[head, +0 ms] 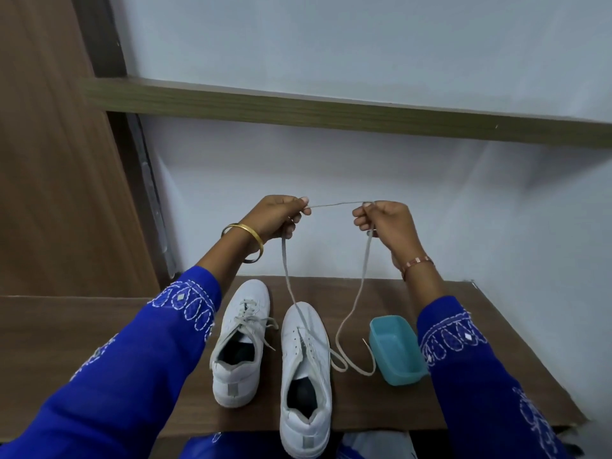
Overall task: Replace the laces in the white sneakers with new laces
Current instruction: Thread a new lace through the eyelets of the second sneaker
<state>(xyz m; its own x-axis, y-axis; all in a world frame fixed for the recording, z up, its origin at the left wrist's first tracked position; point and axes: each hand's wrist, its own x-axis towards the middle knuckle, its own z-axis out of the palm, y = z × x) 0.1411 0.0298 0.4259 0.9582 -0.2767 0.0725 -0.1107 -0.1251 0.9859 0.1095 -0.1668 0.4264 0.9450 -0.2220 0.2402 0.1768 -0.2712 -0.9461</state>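
Between raised hands (331,220), lace (337,204) stretched taut.

2 sneakers (271,356) side by side on table (397,402) | tub (395,351) right of them

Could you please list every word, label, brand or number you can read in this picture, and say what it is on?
There is no readable text.
The two white sneakers show only plain grey heel tabs, no brand.
The blue tub carries no label.
The lace held up between the left hand and right hand is unmarked.
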